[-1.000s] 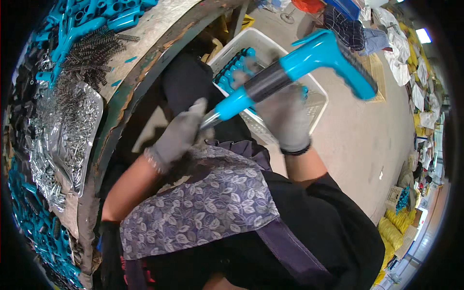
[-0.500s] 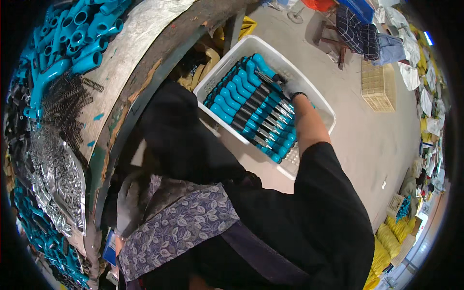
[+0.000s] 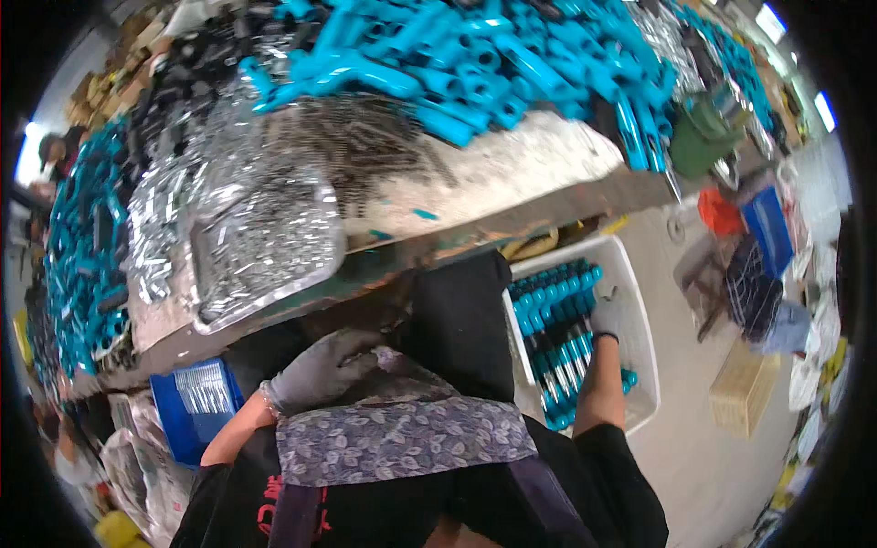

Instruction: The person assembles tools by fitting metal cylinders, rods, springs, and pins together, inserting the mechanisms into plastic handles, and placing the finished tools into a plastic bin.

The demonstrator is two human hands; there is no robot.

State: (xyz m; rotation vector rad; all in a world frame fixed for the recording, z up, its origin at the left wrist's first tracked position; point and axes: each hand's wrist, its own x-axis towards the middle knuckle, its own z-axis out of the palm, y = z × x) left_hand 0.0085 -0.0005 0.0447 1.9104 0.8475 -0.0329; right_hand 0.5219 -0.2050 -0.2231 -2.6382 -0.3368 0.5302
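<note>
My right hand [image 3: 616, 316], in a pale glove with a dark band at the wrist, reaches into a white plastic crate [image 3: 643, 352]. It is beside rows of teal-handled tools [image 3: 553, 310] with black middles and shiny metal shafts; its fingers are blurred and partly hidden. In front of my body, my left hand [image 3: 322, 370] wears a grey glove. Its fingers are closed on the edge of my patterned apron [image 3: 402, 443], whose cloth is drawn up there.
A workbench [image 3: 539, 155] runs across the front, heaped with teal tubular handles [image 3: 512, 64]. Dark springs [image 3: 356, 146] and a metal tray of small shiny parts [image 3: 265, 247] lie nearer its edge. A blue bin [image 3: 174, 416] stands left, a cream crate [image 3: 744, 384] right.
My view has swung from the crate toward the bench, which now spans the front. My left hand has come fully into view. My right hand is still in the crate, at its tools' right side.
</note>
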